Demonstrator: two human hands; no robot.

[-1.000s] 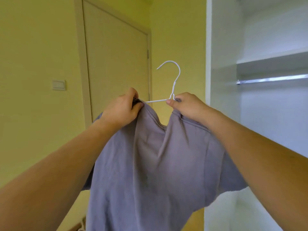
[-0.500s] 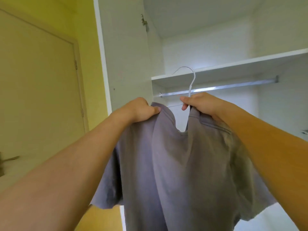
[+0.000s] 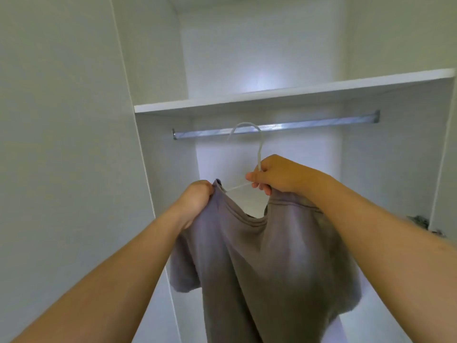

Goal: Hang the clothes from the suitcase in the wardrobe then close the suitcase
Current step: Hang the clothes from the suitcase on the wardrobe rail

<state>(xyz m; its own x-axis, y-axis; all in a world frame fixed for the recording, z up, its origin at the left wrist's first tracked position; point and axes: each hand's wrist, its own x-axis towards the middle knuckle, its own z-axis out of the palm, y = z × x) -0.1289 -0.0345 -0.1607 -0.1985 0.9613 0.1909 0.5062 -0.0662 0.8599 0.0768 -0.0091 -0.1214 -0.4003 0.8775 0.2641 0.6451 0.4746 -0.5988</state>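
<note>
A grey-purple T-shirt (image 3: 259, 263) hangs on a white wire hanger (image 3: 258, 154), held up in front of the open wardrobe. My left hand (image 3: 196, 201) grips the shirt's left shoulder over the hanger's end. My right hand (image 3: 274, 175) pinches the hanger at the base of its hook, with the shirt's right shoulder under the fingers. The hook's curve overlaps the metal rail (image 3: 309, 126) in the picture; I cannot tell whether it rests on it. The suitcase is out of view.
A white shelf (image 3: 284, 95) runs just above the rail. The wardrobe's left side panel (image 3: 61, 144) stands close on the left. A dark bundle of fabric (image 3: 420, 221) shows at the right edge behind my forearm.
The view swung from the yellow wall and door to face the wardrobe. Both hands carried the shirt and hanger up and forward, bringing the hook to the rail's height.
</note>
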